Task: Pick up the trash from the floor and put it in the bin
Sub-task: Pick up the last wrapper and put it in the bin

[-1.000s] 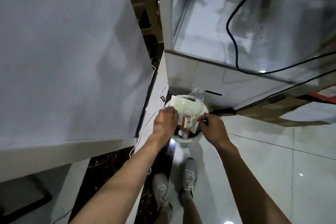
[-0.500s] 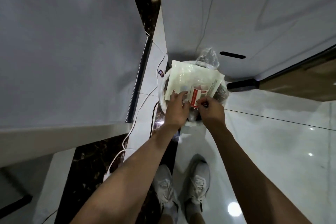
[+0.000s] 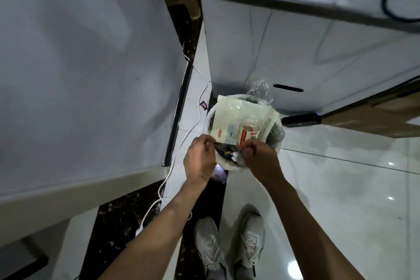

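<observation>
Both hands meet over the near rim of the round white bin (image 3: 210,118). The left hand (image 3: 200,159) and right hand (image 3: 261,159) each pinch an end of a dark wrapper (image 3: 227,150), grip closed on it. Beyond the grips, a pale plastic bag (image 3: 229,113) and a clear bottle (image 3: 248,129) crowd the bin. A white cable (image 3: 181,141) trails left along the glossy tiled floor (image 3: 341,188).

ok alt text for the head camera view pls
Seen from above, a person's left hand and right hand pinch a dark wrapper over a full white bin holding a plastic bottle.
</observation>
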